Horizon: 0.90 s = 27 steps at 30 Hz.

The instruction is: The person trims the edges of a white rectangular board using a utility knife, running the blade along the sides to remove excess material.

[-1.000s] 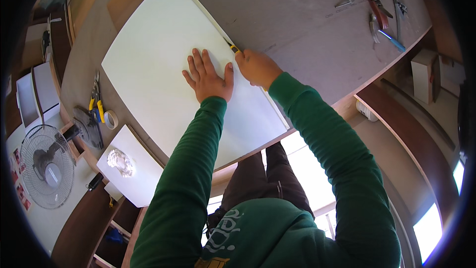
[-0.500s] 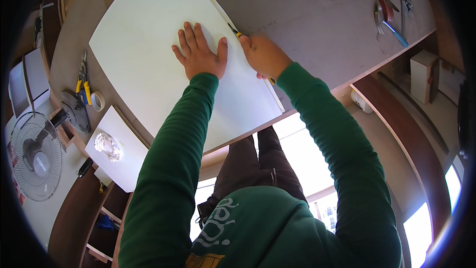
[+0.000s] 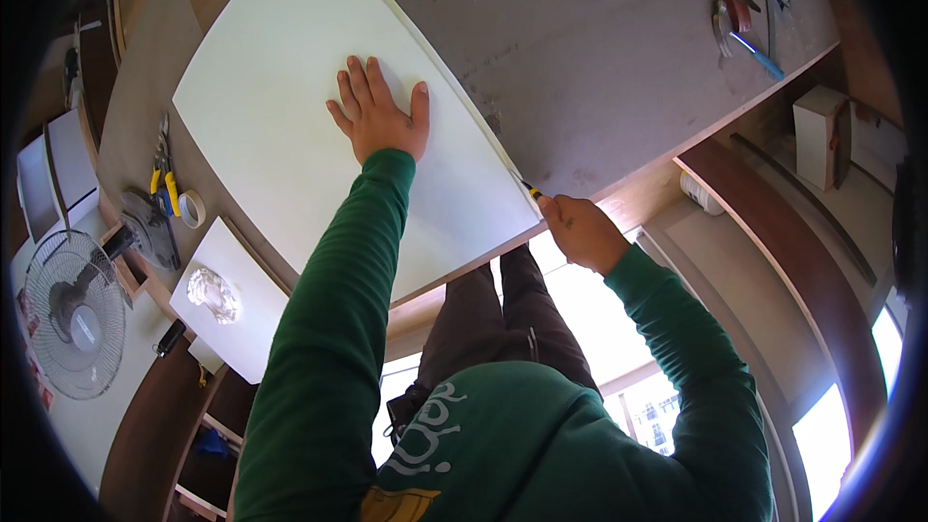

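Noted above centre: left hand (image 3: 389, 128) spread flat on white panel (image 3: 290, 126), gripping nothing; right of centre: right hand (image 3: 583, 234) closed around probable cutter (image 3: 534, 192) at panel edge.

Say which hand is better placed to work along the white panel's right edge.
Right, I judge: the right hand holds the yellow-and-black tool there, toward the lower end, while the left hand lies flat on the white panel, farther in.

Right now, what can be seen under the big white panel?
The grey-brown tabletop shows past the white panel's left and right edges. The spread left hand rests on top. Whatever lies directly beneath is covered.
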Available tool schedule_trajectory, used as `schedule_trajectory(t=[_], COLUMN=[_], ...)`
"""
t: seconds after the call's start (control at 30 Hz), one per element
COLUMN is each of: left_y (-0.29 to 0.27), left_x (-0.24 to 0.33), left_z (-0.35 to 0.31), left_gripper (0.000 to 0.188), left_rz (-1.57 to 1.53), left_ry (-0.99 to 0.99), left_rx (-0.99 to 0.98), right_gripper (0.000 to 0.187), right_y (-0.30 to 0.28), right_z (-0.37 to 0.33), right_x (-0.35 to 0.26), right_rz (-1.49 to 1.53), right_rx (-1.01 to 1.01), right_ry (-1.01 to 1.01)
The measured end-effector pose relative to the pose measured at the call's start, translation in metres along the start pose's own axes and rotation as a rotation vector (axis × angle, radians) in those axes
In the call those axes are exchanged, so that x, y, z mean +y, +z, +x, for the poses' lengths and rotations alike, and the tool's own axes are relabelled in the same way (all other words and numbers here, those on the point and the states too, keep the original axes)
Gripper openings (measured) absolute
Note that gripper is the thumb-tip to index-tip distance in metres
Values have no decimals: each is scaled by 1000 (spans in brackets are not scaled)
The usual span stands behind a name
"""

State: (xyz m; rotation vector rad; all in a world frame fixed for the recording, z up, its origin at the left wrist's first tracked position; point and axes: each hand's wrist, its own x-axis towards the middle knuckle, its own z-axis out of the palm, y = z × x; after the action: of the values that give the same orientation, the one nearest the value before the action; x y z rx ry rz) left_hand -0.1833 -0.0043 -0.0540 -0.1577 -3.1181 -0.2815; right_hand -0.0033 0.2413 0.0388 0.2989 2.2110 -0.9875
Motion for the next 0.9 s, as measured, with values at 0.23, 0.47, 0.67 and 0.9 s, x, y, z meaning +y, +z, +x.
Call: schedule_trajectory(t=[0.23, 0.47, 0.67, 0.9], left_y=[-9, -13, -15, -12], left_x=[3, 5, 5, -2], left_z=[1, 1, 3, -2], left_gripper=[81, 84, 85, 83], left_rz=[6, -9, -34, -46], left_ry=[3, -5, -23, -20], left_rx=[0, -46, -81, -64], right_gripper=[37, 30, 33, 30], right_y=[-32, -44, -65, -75], right_z=[88, 243, 300, 294], right_x=[-58, -149, -199, -217], right_rz=[301, 280, 108, 367], right_rx=[186, 331, 337, 66], right_ry=[-164, -321, -324, -118])
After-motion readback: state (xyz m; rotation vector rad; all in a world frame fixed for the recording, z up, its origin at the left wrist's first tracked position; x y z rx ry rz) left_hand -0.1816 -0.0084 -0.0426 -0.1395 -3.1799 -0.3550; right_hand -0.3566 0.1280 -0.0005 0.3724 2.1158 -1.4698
